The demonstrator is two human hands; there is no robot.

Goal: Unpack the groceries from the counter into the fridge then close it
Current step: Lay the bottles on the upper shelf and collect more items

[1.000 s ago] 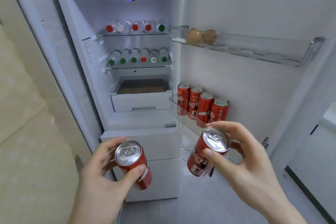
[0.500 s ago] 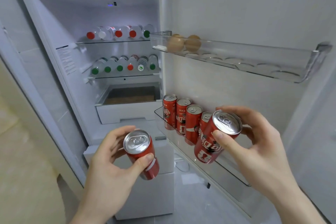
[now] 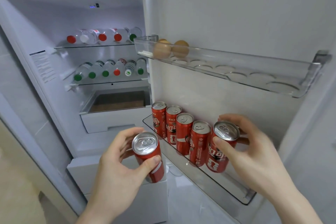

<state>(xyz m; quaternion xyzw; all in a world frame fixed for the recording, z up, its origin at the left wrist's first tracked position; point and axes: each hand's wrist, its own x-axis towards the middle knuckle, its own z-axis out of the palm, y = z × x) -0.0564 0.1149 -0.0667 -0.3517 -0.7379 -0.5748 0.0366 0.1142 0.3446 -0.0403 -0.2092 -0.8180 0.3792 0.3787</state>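
Observation:
The fridge stands open, its door (image 3: 236, 14) swung out to the right. My right hand (image 3: 254, 154) grips a red soda can (image 3: 221, 149) near its top, standing upright in the lower door shelf (image 3: 218, 185) at the end of a row of several red cans (image 3: 181, 131). My left hand (image 3: 116, 171) holds a second red can (image 3: 148, 154), tilted, in front of the fridge just left of that shelf.
The upper door tray (image 3: 254, 76) holds two brown eggs (image 3: 171, 49) at its left end. Two glass shelves inside carry rows of lying water bottles (image 3: 109, 69). Below them sits an open white drawer (image 3: 116, 112). A beige wall lies to the left.
My right hand has moved the can down into the lower door shelf beside the other cans. My left hand with its can has risen slightly toward the shelf. The view has moved closer.

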